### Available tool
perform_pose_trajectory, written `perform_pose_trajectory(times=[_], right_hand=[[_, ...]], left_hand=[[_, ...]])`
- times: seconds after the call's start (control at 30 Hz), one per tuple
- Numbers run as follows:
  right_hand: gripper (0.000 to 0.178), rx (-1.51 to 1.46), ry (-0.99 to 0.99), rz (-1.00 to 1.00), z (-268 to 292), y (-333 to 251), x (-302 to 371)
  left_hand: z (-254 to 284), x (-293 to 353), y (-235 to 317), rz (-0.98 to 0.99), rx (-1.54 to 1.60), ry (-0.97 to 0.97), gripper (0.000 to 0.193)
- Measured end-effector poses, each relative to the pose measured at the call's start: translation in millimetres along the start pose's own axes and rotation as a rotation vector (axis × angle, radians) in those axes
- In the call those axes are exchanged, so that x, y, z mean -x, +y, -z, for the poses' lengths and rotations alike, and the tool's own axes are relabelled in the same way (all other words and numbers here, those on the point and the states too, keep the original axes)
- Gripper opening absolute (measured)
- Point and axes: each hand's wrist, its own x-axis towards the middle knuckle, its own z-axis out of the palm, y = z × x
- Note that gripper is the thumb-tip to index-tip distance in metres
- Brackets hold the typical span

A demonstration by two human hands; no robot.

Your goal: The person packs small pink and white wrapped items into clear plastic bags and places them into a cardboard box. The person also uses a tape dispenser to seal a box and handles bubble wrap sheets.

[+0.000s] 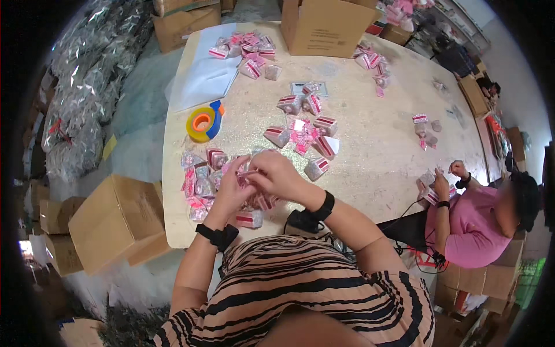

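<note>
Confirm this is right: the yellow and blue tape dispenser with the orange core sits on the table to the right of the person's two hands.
Not right. The head view shows the yellow and blue tape dispenser on the pale speckled table to the left of the left hand and right hand, further up the table.

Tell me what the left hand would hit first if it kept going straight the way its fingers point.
The left hand points up and right, toward the right hand, which it already meets over a small pink packet. Beyond that, probably the pink-and-clear packets mid-table, though depth is unclear.
</note>
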Motion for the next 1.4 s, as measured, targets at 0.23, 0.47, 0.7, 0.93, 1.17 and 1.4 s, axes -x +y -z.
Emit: perform_pose_trajectory(times=[0.23, 0.47, 0.7, 0.93, 1.17, 1.4], right_hand=[[0.025, -0.067, -0.203, -0.495, 38.9, 105.5, 16.7], [0.052, 0.473, -0.280, -0.839, 19.8, 237.4, 33.8], [0.049, 0.619, -0.188, -0.702, 0.8, 256.6, 39.6], [0.038, -0.020, -0.186, -0.830, 71.5, 232.8, 47.0], [0.025, -0.064, -0.034, -0.756, 103.0, 192.3, 57.2], [0.020, -0.049, 0.025, -0.716, 134.1, 136.2, 56.1]], left_hand=[[2.9, -1.3, -35.5, 0.192, 0.187, 0.064, 0.003], [20.2, 17.3, -49.0, 0.332, 0.243, 0.124, 0.004], [19.2, 26.6, -60.6, 0.427, 0.218, 0.138, 0.005], [37.3, 11.3, -46.6, 0.237, -0.116, -0.199, 0.028], [62.8, -15.4, -23.5, 0.140, -0.453, -0.400, 0.034], [13.5, -68.0, 32.3, -0.049, -0.254, -0.375, 0.030]])
